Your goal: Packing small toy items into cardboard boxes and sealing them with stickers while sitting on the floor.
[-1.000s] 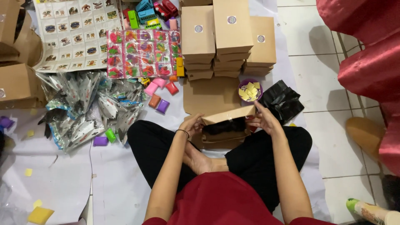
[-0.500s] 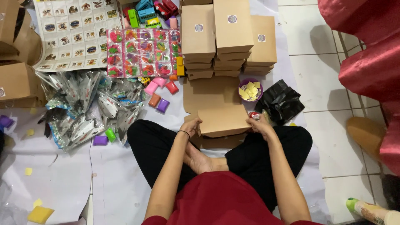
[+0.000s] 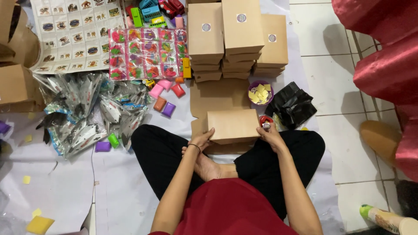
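Box in hand: a closed brown cardboard box (image 3: 233,125) lies flat across the lap of the seated person, flap side up.
Left hand: the left hand (image 3: 201,140) clasps the box's 9 o'clock edge, fingers curled partly shut around it, steadying it.
Right hand: the right hand (image 3: 271,135) rests at the box's 3 o'clock corner, fingers bent and pinched near a small red object (image 3: 265,120); whether they grip it cannot be told.
Finished stock: stacks of sealed brown boxes (image 3: 237,39) stand at 12 o'clock, each bearing a round sticker, kept together within reach.
Supplies: a purple bowl of yellow slips (image 3: 260,92) and a black bag (image 3: 292,105) sit at 1 o'clock, close by the right hand.
Fillers: foil packets (image 3: 82,111) at 10 o'clock; toy sheet (image 3: 145,53) at 11 o'clock.
Surface: white floor covering (image 3: 65,187).
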